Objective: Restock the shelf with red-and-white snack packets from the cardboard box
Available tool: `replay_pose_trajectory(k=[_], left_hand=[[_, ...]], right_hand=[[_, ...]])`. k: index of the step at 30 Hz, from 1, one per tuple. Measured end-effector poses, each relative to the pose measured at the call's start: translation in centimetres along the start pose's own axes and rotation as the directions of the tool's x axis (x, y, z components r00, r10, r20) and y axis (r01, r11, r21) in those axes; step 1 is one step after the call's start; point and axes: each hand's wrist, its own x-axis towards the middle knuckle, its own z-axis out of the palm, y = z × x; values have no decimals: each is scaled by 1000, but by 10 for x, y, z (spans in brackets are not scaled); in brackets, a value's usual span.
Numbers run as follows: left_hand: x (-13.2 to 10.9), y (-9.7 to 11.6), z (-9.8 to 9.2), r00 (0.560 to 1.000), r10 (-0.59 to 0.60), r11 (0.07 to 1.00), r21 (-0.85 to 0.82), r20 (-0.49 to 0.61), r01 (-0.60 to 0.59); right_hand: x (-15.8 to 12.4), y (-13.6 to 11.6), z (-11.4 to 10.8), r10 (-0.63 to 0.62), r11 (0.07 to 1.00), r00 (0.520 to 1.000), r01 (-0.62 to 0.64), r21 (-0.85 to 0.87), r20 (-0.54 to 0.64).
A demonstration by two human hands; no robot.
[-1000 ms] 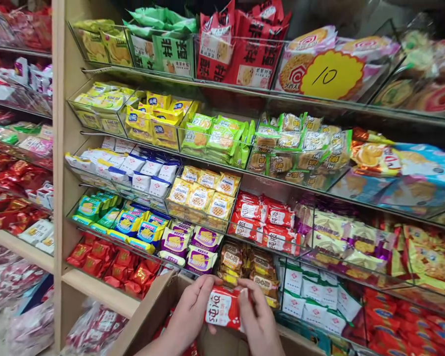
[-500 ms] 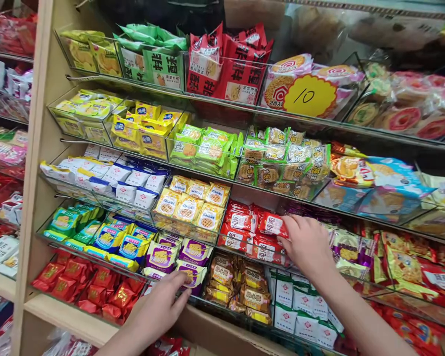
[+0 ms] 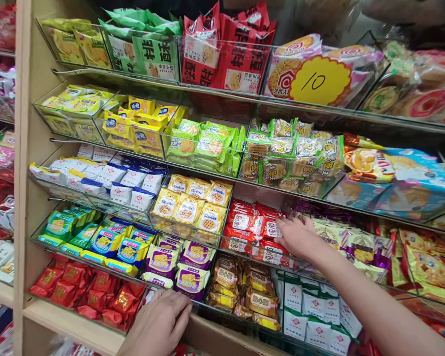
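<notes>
My right hand (image 3: pixel 298 237) reaches into a clear bin of red snack packets (image 3: pixel 243 222). Its thumb and fingers close on the right end of one red packet in the upper row; part of the fingertips is hidden. Lower left, my left hand (image 3: pixel 161 316) rests at the front of the shelf with loosely bent fingers and nothing visible in it. Just above it lie purple-and-cream biscuit packets (image 3: pixel 193 282). Brown-wrapped snacks (image 3: pixel 257 301) sit between the two hands, below the red packets.
Clear bins rise in tiers. Yellow cookie packets (image 3: pixel 187 202) are left of the red ones, purple-and-cream packets (image 3: pixel 363 247) right. Green-and-white packets (image 3: pixel 315 311) lie below my right forearm. A yellow tag (image 3: pixel 321 81) reads 10. A cardboard edge (image 3: pixel 215 331) runs along the bottom.
My left hand has drawn down off the purple biscuit packet, its fingers more bent. My right hand stays at the red packet, which now lies more level with its row. The view has moved closer.
</notes>
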Motion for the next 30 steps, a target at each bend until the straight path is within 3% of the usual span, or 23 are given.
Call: replay_pose_trajectory(k=[3,5,8,10,11,13,16,19,24,30], left_hand=[[-2,0,-1,994,112,994,15,16,-113],[3,11,-7,962,272,962,27,-29,-271],[29,49,-19,844,536,842,69,1,-535],[53,82,-22,805,591,800,96,49,-592],[66,98,-22,814,579,806,113,56,-581],[89,123,-18,870,489,854,166,63,-492],[114,143,-15,923,369,895,225,111,-385],[133,145,-23,903,373,891,187,215,-413],[158,137,-41,822,419,884,34,386,-466],[155,135,-39,858,371,898,100,355,-429]], right_hand=[[4,-3,3,36,999,999,-37,32,29],[6,-3,6,43,997,998,-45,57,40],[9,-1,10,40,995,997,-46,93,61],[10,-1,9,50,993,997,-57,106,64],[9,-1,9,60,992,997,-66,109,58],[6,-4,6,64,991,997,-68,118,34],[2,-11,6,-33,973,999,41,225,-38],[5,-15,11,-121,930,987,149,336,-103],[21,-15,19,-89,931,984,137,339,-154],[19,-11,14,-58,948,987,102,301,-151]])
